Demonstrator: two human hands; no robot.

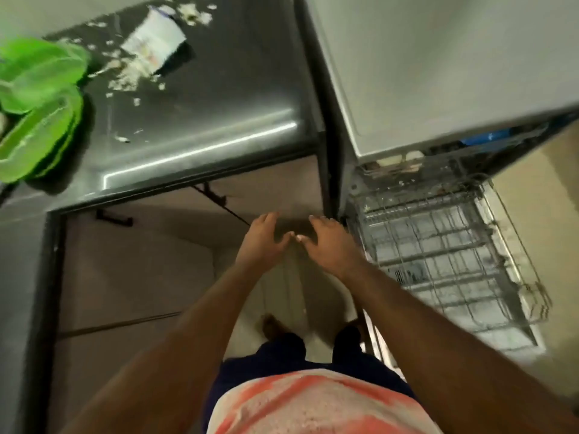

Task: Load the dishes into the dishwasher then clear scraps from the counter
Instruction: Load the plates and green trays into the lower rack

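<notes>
Green plates lie stacked at the left end of the steel counter. Pale food scraps are scattered over the counter around a white carton lying on its side. On the right the dishwasher stands with its wire rack pulled out and no dishes visible in it. My left hand and my right hand hover side by side in front of me, below the counter's edge and just left of the rack. Both have spread fingers, hold nothing, and their thumbs nearly touch.
The counter's front edge runs across the middle of the view, with open floor beneath it. My feet stand on the floor close to the lowered dishwasher door. A beige wall lies to the right of the rack.
</notes>
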